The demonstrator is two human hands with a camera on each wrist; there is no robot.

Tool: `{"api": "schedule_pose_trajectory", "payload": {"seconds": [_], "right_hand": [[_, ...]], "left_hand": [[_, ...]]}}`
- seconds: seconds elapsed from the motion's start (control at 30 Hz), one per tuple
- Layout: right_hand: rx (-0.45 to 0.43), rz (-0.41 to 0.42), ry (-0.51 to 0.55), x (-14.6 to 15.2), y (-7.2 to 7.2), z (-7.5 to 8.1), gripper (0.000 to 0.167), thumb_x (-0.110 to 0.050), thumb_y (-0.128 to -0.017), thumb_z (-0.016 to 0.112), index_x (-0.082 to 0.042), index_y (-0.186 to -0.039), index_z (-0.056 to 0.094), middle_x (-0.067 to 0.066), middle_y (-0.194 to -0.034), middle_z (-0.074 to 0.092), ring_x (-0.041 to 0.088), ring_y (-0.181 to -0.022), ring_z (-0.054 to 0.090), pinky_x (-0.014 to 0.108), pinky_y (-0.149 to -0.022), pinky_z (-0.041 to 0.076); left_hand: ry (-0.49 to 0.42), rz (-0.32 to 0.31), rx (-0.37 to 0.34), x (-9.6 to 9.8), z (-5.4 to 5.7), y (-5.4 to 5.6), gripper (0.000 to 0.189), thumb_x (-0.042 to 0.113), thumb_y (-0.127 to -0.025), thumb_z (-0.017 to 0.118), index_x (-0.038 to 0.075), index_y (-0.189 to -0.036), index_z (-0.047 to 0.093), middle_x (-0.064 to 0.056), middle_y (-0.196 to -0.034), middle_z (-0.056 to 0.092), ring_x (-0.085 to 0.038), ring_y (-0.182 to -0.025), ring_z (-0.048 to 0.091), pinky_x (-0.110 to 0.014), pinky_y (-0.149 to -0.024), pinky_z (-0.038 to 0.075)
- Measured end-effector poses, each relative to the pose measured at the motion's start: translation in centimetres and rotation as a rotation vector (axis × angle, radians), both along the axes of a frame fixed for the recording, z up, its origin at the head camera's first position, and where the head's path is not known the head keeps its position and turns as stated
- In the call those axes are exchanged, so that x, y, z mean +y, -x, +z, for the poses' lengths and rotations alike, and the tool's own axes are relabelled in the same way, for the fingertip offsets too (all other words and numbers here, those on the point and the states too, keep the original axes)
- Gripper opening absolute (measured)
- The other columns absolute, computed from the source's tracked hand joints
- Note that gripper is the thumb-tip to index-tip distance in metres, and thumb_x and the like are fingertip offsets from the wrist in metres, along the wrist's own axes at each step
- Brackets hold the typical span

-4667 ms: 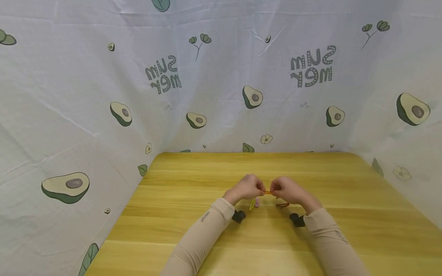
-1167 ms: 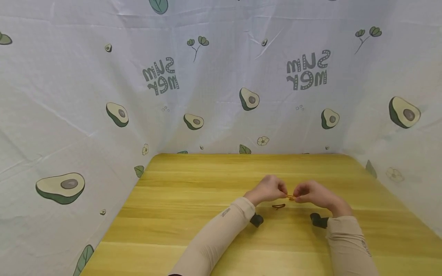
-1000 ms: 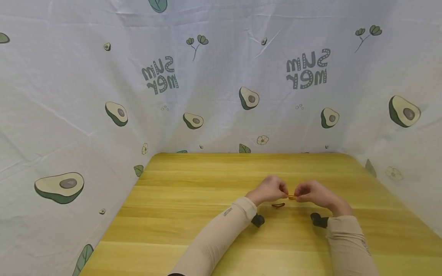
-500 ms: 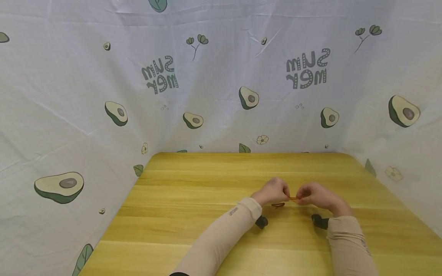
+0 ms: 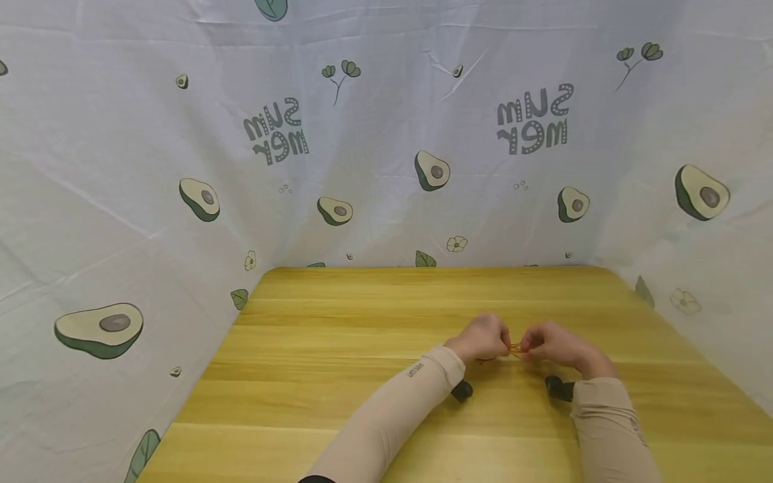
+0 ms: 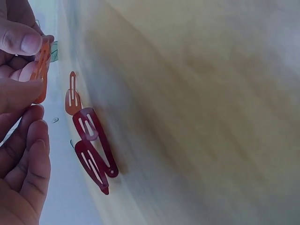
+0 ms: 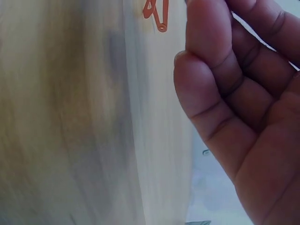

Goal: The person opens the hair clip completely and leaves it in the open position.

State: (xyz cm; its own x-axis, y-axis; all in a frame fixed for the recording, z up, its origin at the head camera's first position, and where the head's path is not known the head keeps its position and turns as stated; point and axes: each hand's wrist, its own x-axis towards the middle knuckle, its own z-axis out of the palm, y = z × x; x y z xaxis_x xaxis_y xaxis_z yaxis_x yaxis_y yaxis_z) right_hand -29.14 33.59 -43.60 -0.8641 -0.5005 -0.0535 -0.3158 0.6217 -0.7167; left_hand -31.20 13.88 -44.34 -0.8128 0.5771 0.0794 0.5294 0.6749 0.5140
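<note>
In the head view my left hand [image 5: 485,337] and right hand [image 5: 558,345] face each other over the table, a thin orange hair clip [image 5: 515,349] between their fingertips. The left wrist view shows both hands pinching this orange snap clip [image 6: 42,75] between thumb and fingers. Two overlapping dark red snap clips [image 6: 96,145] lie on the table beside them, touching or very near another orange clip [image 6: 72,96]. In the right wrist view my right fingers [image 7: 197,84] are bent together, the held clip out of sight, with orange clips [image 7: 161,18] at the top edge.
The wooden table [image 5: 338,389] reaches back to a white printed cloth [image 5: 386,134], which also hangs along both sides. A black wrist camera [image 5: 461,391] sits under the left wrist, another black camera [image 5: 557,388] under the right.
Both hands have shifted right since the oldest frame, where yellow and lilac clips showed beside the left hand. Lately the left hand has edged right, covering most of the dark red clips.
</note>
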Motion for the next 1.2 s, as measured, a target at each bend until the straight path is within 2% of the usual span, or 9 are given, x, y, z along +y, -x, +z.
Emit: {"api": "schedule_pose_trajectory", "payload": {"seconds": [0.13,0.37,0.63,0.8,1.2], "right_hand": [[0.002,0.004,-0.001,0.2,0.0,-0.2,0.018,-0.008,-0.086,0.075,0.005,-0.091,0.064,0.006,-0.085,0.066,0.007,-0.073,0.055,0.024,-0.067,0.047],[0.008,0.002,-0.001,0.5,0.2,-0.7,0.016,-0.006,-0.085,0.074,0.005,-0.089,0.064,0.004,-0.083,0.064,0.005,-0.071,0.053,0.023,-0.065,0.045],[0.01,0.004,-0.022,0.7,0.2,-1.1,0.014,-0.007,-0.086,0.073,0.004,-0.088,0.065,0.001,-0.08,0.063,0.007,-0.069,0.052,0.023,-0.063,0.045],[0.007,-0.006,-0.032,0.7,0.3,-1.4,0.014,-0.007,-0.084,0.074,0.003,-0.087,0.065,-0.001,-0.079,0.062,0.007,-0.07,0.052,0.024,-0.063,0.045],[0.015,-0.009,-0.027,0.5,0.3,-1.5,0.014,-0.005,-0.081,0.075,0.003,-0.086,0.065,0.002,-0.08,0.062,0.008,-0.071,0.051,0.024,-0.064,0.044]], "left_hand": [[0.02,-0.003,0.01,0.2,-0.1,-0.1,0.018,0.002,-0.081,0.069,0.015,-0.068,0.069,0.01,-0.062,0.057,0.0,-0.045,0.043,-0.014,-0.043,0.039],[0.079,-0.003,0.044,0.8,-0.4,-0.2,0.023,0.002,-0.081,0.068,0.016,-0.063,0.064,0.011,-0.057,0.052,0.0,-0.045,0.04,-0.015,-0.042,0.036],[0.121,-0.016,0.04,1.4,-0.6,-0.2,0.032,-0.001,-0.08,0.064,0.018,-0.056,0.056,0.01,-0.049,0.043,-0.002,-0.041,0.033,-0.016,-0.04,0.029],[0.146,0.0,0.064,1.6,-0.7,-0.4,0.036,-0.001,-0.08,0.063,0.018,-0.052,0.05,0.009,-0.046,0.037,-0.002,-0.04,0.028,-0.017,-0.039,0.024],[0.2,0.043,0.061,2.0,-0.3,-0.8,0.04,0.001,-0.082,0.063,0.018,-0.051,0.044,0.008,-0.045,0.032,-0.003,-0.039,0.026,-0.018,-0.039,0.022]]}}
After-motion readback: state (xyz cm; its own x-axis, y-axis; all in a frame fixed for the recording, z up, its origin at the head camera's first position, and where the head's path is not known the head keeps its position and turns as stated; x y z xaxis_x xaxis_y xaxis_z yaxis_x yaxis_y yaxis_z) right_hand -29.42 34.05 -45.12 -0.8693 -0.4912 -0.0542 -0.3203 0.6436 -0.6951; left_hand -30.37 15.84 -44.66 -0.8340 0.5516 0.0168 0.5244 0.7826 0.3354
